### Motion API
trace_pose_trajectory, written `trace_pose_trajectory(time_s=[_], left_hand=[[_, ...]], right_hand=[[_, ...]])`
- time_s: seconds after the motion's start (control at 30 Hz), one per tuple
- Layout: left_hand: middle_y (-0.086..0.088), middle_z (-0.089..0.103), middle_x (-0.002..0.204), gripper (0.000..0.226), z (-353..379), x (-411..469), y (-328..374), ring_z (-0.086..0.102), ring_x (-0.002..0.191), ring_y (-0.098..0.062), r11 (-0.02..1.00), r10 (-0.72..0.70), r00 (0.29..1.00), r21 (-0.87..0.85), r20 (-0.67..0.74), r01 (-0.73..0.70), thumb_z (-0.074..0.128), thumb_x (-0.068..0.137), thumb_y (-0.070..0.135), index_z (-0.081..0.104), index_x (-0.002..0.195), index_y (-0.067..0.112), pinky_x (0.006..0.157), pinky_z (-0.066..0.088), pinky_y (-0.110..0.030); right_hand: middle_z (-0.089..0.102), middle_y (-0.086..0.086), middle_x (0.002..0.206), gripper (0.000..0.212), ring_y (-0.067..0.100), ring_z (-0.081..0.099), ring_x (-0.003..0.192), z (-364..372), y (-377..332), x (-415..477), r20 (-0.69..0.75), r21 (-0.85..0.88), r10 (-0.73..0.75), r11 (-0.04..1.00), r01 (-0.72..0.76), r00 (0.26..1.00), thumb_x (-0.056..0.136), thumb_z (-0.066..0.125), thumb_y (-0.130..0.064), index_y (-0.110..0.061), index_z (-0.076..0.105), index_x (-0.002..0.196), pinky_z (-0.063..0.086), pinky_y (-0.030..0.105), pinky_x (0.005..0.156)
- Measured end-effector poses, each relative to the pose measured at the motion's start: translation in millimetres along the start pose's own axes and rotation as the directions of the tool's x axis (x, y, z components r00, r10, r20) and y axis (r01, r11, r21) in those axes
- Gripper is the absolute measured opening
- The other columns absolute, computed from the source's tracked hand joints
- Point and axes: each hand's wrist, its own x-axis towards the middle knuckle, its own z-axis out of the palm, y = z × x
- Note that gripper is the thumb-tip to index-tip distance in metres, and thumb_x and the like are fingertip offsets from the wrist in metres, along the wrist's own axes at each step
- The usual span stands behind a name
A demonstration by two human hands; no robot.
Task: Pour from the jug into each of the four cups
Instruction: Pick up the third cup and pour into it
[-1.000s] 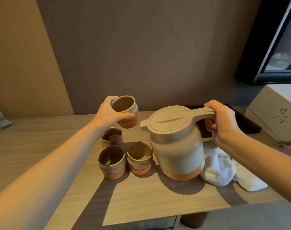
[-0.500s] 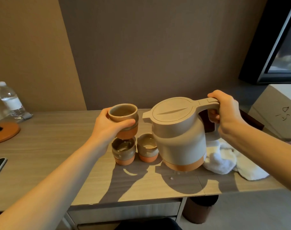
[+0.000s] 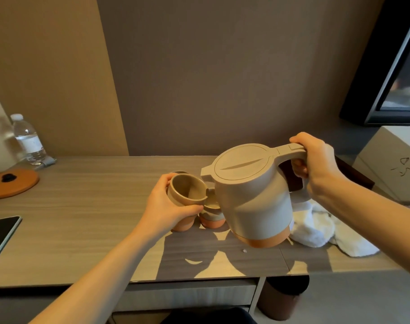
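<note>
Jug (image 3: 253, 197) — head view: matte beige plastic body, rounded shoulders, flat round lid with a shallow slot, terracotta band at the base, short spout at the left. Held in the air above the table (image 3: 82, 206), tilted spout-down toward the held cup (image 3: 187, 190); spout just above its rim, at the right side.

Right hand (image 3: 316, 162) wrapped tight round the jug handle, thumb on top near the lid button, fingers curled under.

Left hand (image 3: 169, 206) clasps the held cup from its left side, thumb across the front wall, fingers round the back. Cup is stoneware, sandy glaze above, bare orange clay below, mouth tipped toward the camera; inside looks dry, though dim.

A second cup (image 3: 211, 218), same make, stands on the table just beside the jug, partly hidden by cup and jug. A rim of another cup (image 3: 179, 171) shows behind the left hand; the fourth is not visible.

Table is pale wood-grain laminate. White towel (image 3: 321, 228) crumpled right of the jug. Water bottle (image 3: 27, 139), orange round mat (image 3: 12, 182) and a dark tablet (image 3: 0, 235) lie well apart to the left
</note>
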Motion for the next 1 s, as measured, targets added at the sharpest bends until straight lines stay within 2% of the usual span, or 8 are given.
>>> trace_pose_trajectory(time_s=[0.1,0.3,0.43,0.77,1.0], left_hand=[[0.015,0.057,0.118,0.087,3.4,-0.7,-1.7,0.054,0.109,-0.010,0.994,0.039,0.999,0.103,0.027,-0.042,0.096,0.052,0.027,0.046,0.124,0.036,0.085,0.053,-0.028],[0.018,0.050,0.123,0.089,8.4,-2.3,-6.2,0.048,0.117,-0.010,0.951,0.145,0.989,0.272,0.034,-0.149,0.093,0.051,0.042,0.039,0.121,0.045,0.092,0.051,-0.032],[0.018,0.049,0.125,0.091,12.6,-2.2,-10.7,0.046,0.119,-0.011,0.946,0.135,0.990,0.291,0.049,-0.143,0.093,0.052,0.043,0.040,0.125,0.041,0.094,0.051,-0.033],[0.017,0.051,0.123,0.092,16.7,-5.8,-17.1,0.048,0.116,-0.011,0.934,0.151,0.984,0.312,0.094,-0.173,0.091,0.048,0.049,0.043,0.125,0.037,0.093,0.050,-0.033],[0.021,0.052,0.118,0.086,19.5,-9.1,-21.0,0.049,0.114,-0.008,0.935,0.171,0.981,0.299,0.093,-0.191,0.087,0.045,0.058,0.043,0.118,0.045,0.091,0.050,-0.029]], right_hand=[[0.057,0.001,0.064,0.027,0.012,0.050,0.064,1.7,3.7,-1.5,0.014,-0.027,-0.014,1.000,0.014,1.000,0.082,0.060,-0.032,-0.015,0.057,0.061,0.039,0.026,0.059],[0.059,0.001,0.061,0.029,0.013,0.054,0.064,-1.1,10.7,-2.4,0.049,-0.060,-0.039,0.997,0.041,0.998,0.083,0.060,-0.028,-0.013,0.058,0.058,0.041,0.026,0.059],[0.061,0.004,0.069,0.029,0.014,0.055,0.069,-1.4,12.6,-2.8,0.046,-0.109,-0.045,0.993,0.050,0.998,0.086,0.059,-0.029,-0.014,0.059,0.062,0.042,0.027,0.063],[0.058,0.009,0.066,0.029,0.021,0.050,0.070,-0.9,15.6,-6.1,0.072,-0.197,-0.057,0.978,0.071,0.996,0.084,0.059,-0.028,-0.010,0.061,0.062,0.040,0.031,0.065],[0.059,0.013,0.071,0.031,0.024,0.052,0.074,0.8,16.7,-7.4,0.091,-0.253,-0.086,0.962,0.107,0.992,0.087,0.058,-0.025,-0.008,0.062,0.062,0.042,0.032,0.067]])
